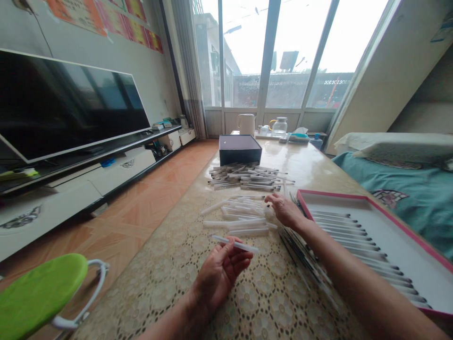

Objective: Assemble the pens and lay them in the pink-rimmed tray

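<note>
My left hand (224, 264) is closed around a white pen barrel (244, 246), held tilted above the table between thumb and fingers. Farther forward, my right hand (285, 209) has its fingers bent together at the right end of loose translucent white tubes (240, 208). A slim dark-ended stick (249, 197) lies by those fingertips; whether they grip it I cannot make out. Beyond is a heap of white pens with dark ends (244, 177). Under my right forearm lies a bundle of thin dark rods (300, 252), partly hidden. A pink-rimmed box lid (396, 222) holds a row of similar pens (357, 243).
A dark open box (240, 157) stands behind the heap. At the table's far end are a cream kettle (247, 124), a glass jug (280, 126) and a tissue pack (299, 137). A green-seated chair (42, 293) is at the left, a teal-covered couch (406, 184) at the right.
</note>
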A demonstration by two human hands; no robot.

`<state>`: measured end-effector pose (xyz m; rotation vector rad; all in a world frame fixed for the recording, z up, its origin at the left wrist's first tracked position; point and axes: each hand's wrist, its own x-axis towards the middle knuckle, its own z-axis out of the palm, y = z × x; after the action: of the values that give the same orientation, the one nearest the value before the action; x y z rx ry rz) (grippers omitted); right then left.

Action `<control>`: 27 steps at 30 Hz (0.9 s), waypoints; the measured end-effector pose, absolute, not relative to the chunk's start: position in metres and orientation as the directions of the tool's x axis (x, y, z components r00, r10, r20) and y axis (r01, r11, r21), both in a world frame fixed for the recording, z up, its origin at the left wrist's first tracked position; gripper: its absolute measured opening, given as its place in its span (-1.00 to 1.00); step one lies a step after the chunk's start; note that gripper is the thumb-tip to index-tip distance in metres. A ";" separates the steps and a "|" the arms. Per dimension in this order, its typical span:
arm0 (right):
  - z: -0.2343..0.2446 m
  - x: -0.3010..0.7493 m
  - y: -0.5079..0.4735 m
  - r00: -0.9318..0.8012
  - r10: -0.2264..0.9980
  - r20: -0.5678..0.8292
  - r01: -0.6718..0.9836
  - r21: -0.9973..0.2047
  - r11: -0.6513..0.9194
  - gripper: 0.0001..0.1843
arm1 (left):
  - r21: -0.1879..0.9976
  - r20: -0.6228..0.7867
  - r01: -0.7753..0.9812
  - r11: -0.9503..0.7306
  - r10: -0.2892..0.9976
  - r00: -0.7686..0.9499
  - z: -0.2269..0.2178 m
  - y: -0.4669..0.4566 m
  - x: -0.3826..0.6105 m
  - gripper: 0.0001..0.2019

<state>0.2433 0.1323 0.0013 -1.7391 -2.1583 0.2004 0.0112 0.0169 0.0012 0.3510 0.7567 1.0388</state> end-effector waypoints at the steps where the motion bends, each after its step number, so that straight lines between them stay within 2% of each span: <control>1: 0.000 0.243 0.136 -0.182 0.965 0.188 0.913 -0.331 0.237 -0.73 | 0.597 -0.391 -0.640 0.483 0.872 0.294 0.001 0.017 0.011 -0.95; 6: 0.005 0.241 0.133 -0.131 0.966 0.223 0.902 -0.377 0.209 -0.84 | 0.613 -0.358 -0.628 0.479 0.877 0.320 0.002 0.017 0.012 -0.95; 12: 0.017 0.220 0.059 -0.035 0.965 0.260 0.834 -0.524 0.171 -0.90 | 0.637 -0.296 -0.635 0.437 0.899 0.322 -0.002 0.016 0.012 -0.94; 13: 0.017 0.214 0.044 -0.036 0.967 0.254 0.803 -0.568 0.179 -0.89 | 0.645 -0.287 -0.634 0.426 0.904 0.316 -0.003 0.016 0.012 -0.94; 15: 0.017 0.204 0.016 -0.008 0.970 0.241 0.642 -0.743 0.190 -0.92 | 0.666 -0.271 -0.625 0.407 0.913 0.306 -0.005 0.016 0.012 -0.92; 17: 0.016 0.196 -0.003 0.010 0.972 0.234 0.547 -0.815 0.191 -0.94 | 0.681 -0.265 -0.613 0.400 0.915 0.303 -0.006 0.016 0.013 -0.92; 27: 0.015 0.180 -0.018 0.003 0.970 0.242 0.518 -0.830 0.205 -0.91 | 0.706 -0.254 -0.597 0.380 0.924 0.287 -0.005 0.016 0.014 -0.91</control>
<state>0.1798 -0.0176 0.0145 -1.4286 -1.6359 0.6744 0.0139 0.0165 -0.0052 0.5397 0.7145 1.0839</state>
